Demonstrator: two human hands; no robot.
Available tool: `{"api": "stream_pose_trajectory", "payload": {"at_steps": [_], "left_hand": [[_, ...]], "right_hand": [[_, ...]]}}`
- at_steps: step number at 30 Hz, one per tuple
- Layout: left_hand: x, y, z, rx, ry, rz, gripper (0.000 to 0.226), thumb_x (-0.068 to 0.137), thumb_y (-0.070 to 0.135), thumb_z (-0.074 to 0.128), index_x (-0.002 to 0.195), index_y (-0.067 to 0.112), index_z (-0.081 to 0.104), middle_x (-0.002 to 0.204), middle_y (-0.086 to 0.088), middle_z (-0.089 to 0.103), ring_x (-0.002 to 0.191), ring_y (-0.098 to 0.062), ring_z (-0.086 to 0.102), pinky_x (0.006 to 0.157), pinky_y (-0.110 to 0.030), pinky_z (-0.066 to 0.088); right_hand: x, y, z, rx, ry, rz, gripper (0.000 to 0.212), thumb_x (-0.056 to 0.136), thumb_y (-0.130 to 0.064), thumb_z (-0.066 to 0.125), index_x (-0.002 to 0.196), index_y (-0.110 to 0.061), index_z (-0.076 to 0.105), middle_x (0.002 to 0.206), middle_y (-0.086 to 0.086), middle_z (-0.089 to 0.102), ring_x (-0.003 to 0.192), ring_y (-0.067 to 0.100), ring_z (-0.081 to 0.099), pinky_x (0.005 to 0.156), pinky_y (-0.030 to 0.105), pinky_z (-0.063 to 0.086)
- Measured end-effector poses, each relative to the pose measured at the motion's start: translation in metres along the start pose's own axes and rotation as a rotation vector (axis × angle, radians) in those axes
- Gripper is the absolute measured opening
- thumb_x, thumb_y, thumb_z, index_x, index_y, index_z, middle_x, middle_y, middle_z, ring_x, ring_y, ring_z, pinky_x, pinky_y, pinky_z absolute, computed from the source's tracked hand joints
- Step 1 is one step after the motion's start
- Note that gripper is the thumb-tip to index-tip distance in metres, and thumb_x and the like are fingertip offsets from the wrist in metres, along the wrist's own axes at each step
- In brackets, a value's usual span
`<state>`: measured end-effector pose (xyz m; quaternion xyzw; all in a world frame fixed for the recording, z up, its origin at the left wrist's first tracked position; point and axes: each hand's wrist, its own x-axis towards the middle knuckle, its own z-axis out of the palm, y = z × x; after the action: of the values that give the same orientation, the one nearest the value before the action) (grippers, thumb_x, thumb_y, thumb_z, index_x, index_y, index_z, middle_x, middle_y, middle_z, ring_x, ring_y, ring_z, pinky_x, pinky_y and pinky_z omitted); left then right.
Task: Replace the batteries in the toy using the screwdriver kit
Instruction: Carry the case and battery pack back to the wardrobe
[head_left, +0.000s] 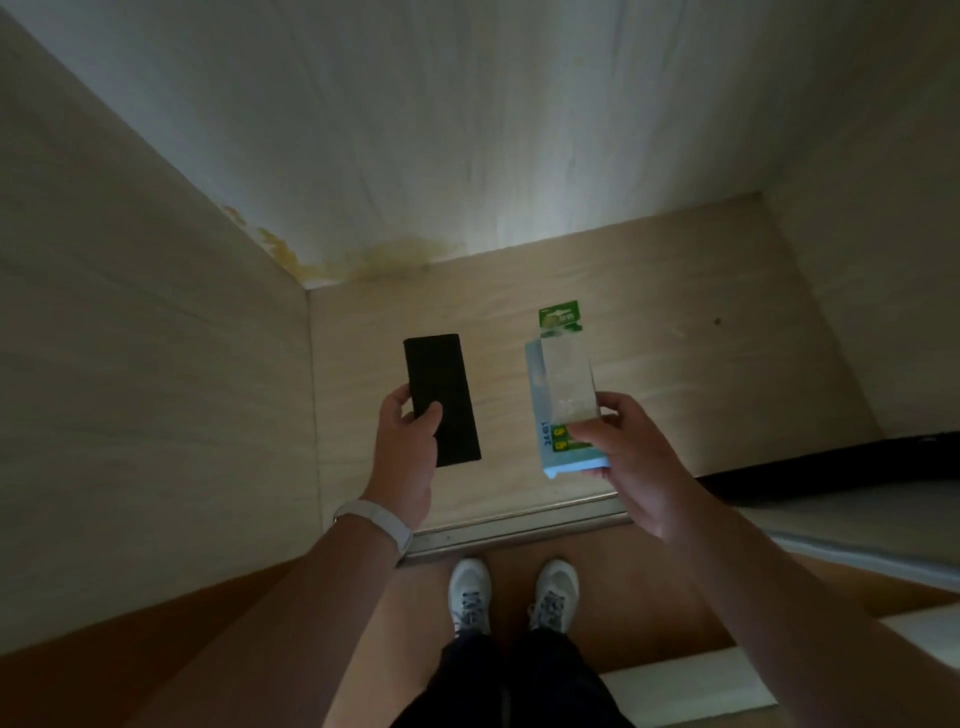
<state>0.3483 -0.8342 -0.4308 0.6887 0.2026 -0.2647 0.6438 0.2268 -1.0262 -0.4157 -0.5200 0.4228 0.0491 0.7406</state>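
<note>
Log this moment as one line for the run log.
left grip: holds black case | right grip: holds GP battery pack atop light-blue box | toy: not in view

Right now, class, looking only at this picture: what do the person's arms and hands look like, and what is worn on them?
The left forearm and right forearm are bare, with no sleeves in view. The left hand and right hand wear no gloves. A smooth white band wraps the left wrist, like a watch strap; the right wrist carries nothing.
</note>
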Motion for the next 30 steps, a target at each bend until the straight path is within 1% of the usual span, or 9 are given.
{"api": "stream_pose_trajectory", "payload": {"at_steps": [3, 7, 9, 11, 15, 21, 24, 27, 30], "left_hand": [[0.035, -0.021, -0.002, 0.031, 0.034, -0.048, 0.026, 0.100, 0.017, 0.062, 0.107, 0.041, 0.056, 0.102, 0.002, 0.074, 0.082, -0.013, 0.075, 0.060, -0.029, 0.058], [0.077, -0.055, -0.004, 0.066, 0.059, -0.091, 0.026, 0.100, 0.017, 0.062, 0.107, 0.041, 0.055, 0.103, 0.001, 0.072, 0.090, -0.017, 0.072, 0.059, -0.027, 0.057], [0.093, -0.070, -0.003, 0.081, 0.070, -0.108, 0.027, 0.100, 0.016, 0.062, 0.106, 0.041, 0.054, 0.101, 0.003, 0.071, 0.090, -0.016, 0.071, 0.059, -0.027, 0.056], [0.108, -0.085, -0.002, 0.088, 0.077, -0.126, 0.027, 0.099, 0.016, 0.063, 0.110, 0.039, 0.055, 0.101, 0.003, 0.071, 0.090, -0.017, 0.071, 0.062, -0.029, 0.057], [0.133, -0.108, -0.001, 0.114, 0.071, -0.145, 0.033, 0.098, 0.016, 0.064, 0.122, 0.034, 0.052, 0.103, 0.000, 0.071, 0.094, -0.020, 0.071, 0.066, -0.033, 0.057], [0.158, -0.129, -0.001, 0.104, 0.085, -0.147, 0.031, 0.097, 0.015, 0.065, 0.113, 0.039, 0.053, 0.104, 0.001, 0.072, 0.093, -0.018, 0.072, 0.064, -0.030, 0.059], [0.164, -0.137, -0.002, 0.099, 0.100, -0.144, 0.032, 0.097, 0.016, 0.065, 0.108, 0.043, 0.054, 0.105, 0.002, 0.072, 0.094, -0.017, 0.071, 0.067, -0.030, 0.058], [0.167, -0.143, -0.003, 0.102, 0.106, -0.140, 0.032, 0.097, 0.015, 0.065, 0.107, 0.044, 0.054, 0.108, 0.000, 0.071, 0.094, -0.015, 0.069, 0.066, -0.027, 0.054], [0.170, -0.147, -0.005, 0.098, 0.112, -0.143, 0.034, 0.097, 0.015, 0.065, 0.103, 0.046, 0.053, 0.110, 0.000, 0.070, 0.096, -0.015, 0.069, 0.068, -0.029, 0.055]], "right_hand": [[0.039, 0.016, 0.003, -0.036, 0.022, 0.019, 0.034, 0.085, -0.009, 0.069, 0.113, -0.021, 0.055, 0.109, 0.014, 0.065, 0.102, 0.033, 0.066, 0.090, 0.052, 0.051], [0.086, 0.041, 0.003, -0.073, 0.036, 0.046, 0.033, 0.084, -0.006, 0.070, 0.106, -0.025, 0.056, 0.106, 0.013, 0.065, 0.094, 0.026, 0.069, 0.072, 0.038, 0.054], [0.107, 0.055, 0.001, -0.102, 0.033, 0.061, 0.036, 0.084, -0.006, 0.071, 0.111, -0.023, 0.055, 0.105, 0.012, 0.065, 0.091, 0.024, 0.070, 0.066, 0.032, 0.053], [0.126, 0.070, 0.000, -0.137, 0.024, 0.072, 0.042, 0.083, -0.007, 0.073, 0.119, -0.020, 0.054, 0.105, 0.011, 0.066, 0.093, 0.024, 0.070, 0.070, 0.034, 0.054], [0.158, 0.097, 0.003, -0.193, 0.013, 0.092, 0.045, 0.081, -0.007, 0.074, 0.118, -0.024, 0.054, 0.105, 0.012, 0.066, 0.095, 0.025, 0.070, 0.079, 0.040, 0.059], [0.187, 0.121, 0.006, -0.197, -0.041, 0.129, 0.046, 0.082, -0.005, 0.075, 0.120, -0.020, 0.055, 0.109, 0.012, 0.067, 0.095, 0.024, 0.072, 0.080, 0.038, 0.059], [0.195, 0.127, 0.006, -0.252, -0.048, 0.123, 0.048, 0.082, -0.005, 0.075, 0.124, -0.017, 0.055, 0.109, 0.008, 0.068, 0.098, 0.025, 0.070, 0.084, 0.042, 0.058], [0.198, 0.130, 0.007, -0.338, -0.037, 0.092, 0.041, 0.083, -0.010, 0.074, 0.120, -0.021, 0.059, 0.101, 0.001, 0.071, 0.095, 0.019, 0.070, 0.079, 0.036, 0.058], [0.197, 0.130, 0.009, -0.510, 0.020, 0.016, 0.027, 0.082, -0.021, 0.074, 0.105, -0.031, 0.064, 0.089, -0.010, 0.070, 0.079, 0.000, 0.067, 0.065, 0.021, 0.050]]}}
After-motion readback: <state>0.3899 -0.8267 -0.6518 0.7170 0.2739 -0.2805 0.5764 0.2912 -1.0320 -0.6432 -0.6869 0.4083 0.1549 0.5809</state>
